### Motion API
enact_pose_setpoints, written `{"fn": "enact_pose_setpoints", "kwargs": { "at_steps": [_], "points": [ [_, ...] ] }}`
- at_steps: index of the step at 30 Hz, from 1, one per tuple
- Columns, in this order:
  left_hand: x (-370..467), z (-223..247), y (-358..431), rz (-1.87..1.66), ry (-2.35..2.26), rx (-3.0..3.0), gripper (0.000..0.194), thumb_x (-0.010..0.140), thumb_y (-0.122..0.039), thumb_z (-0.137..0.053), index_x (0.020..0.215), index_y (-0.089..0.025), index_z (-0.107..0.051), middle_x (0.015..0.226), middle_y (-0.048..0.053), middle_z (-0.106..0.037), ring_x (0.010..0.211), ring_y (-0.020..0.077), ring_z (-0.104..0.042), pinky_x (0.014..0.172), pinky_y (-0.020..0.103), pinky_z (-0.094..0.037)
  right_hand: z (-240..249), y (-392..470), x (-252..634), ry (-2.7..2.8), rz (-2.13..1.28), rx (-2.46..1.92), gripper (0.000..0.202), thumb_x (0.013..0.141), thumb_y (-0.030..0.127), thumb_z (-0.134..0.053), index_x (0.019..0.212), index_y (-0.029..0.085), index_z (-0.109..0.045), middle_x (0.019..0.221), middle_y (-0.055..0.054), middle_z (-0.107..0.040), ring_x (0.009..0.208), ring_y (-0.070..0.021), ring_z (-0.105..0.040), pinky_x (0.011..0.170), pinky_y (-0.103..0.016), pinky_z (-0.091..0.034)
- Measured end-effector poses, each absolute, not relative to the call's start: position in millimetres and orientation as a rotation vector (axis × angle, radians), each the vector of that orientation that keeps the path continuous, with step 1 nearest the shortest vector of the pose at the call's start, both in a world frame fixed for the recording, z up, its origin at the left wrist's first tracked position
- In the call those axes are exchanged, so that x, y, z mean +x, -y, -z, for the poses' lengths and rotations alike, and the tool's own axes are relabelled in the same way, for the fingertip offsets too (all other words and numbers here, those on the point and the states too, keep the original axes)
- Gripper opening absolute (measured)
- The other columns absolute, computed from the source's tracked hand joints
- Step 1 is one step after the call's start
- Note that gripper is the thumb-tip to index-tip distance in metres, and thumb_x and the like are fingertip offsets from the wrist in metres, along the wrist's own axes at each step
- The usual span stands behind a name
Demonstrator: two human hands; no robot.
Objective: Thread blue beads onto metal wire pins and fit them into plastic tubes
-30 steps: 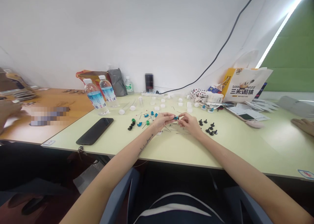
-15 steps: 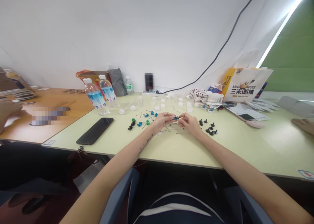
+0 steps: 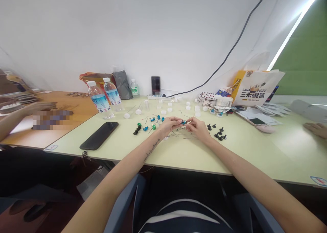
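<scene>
Just above the table, a small blue part [image 3: 183, 122] with a dark end sits between my two hands. My left hand [image 3: 170, 124] pinches its left side between thumb and fingers. At its right end my right hand [image 3: 197, 127] is closed in a pinch; the fingertips hide the exact contact. Loose blue pieces [image 3: 152, 119] and a green piece [image 3: 154, 127] lie left of my hands, beside a row of black pieces [image 3: 136, 131]. Thin metal rods [image 3: 190, 138] lie below my hands. Several black knob-like parts [image 3: 220, 135] are scattered to the right.
A black phone [image 3: 99, 136] and two water bottles [image 3: 100, 102] stand at left. White caps and clear tubes [image 3: 139, 109] lie behind my hands. A paper bag [image 3: 257, 86] stands back right. Other people's hands [image 3: 41, 107] show at left and at the right edge [image 3: 315, 129].
My hands hold nearly the same pose around the blue part. At the left, another person's hand has reached farther over the orange table.
</scene>
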State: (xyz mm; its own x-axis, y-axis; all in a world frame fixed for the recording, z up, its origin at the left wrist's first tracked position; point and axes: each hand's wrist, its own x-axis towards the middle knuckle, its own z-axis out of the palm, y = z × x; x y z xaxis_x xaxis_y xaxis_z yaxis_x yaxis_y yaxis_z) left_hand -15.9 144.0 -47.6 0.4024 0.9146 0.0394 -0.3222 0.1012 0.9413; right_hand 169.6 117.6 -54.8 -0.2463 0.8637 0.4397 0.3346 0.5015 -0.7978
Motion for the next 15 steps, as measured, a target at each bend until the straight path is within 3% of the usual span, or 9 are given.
{"fn": "enact_pose_setpoints", "kwargs": {
  "at_steps": [15],
  "points": [
    [-16.0,49.4,-145.2,-1.042,-0.679,1.117,0.017,0.067,-0.016,-0.072,0.081,-0.007,-0.065,0.082,0.008,-0.067,0.079,0.015,-0.065,0.091,0.031,-0.047,56.3,-119.8,170.5,1.813,-0.709,-1.006,0.028,0.079,0.045,-0.054,0.093,0.02,-0.052,0.065,-0.001,-0.066,0.051,-0.0144,-0.06,0.051,-0.027,-0.051]
  ]
}}
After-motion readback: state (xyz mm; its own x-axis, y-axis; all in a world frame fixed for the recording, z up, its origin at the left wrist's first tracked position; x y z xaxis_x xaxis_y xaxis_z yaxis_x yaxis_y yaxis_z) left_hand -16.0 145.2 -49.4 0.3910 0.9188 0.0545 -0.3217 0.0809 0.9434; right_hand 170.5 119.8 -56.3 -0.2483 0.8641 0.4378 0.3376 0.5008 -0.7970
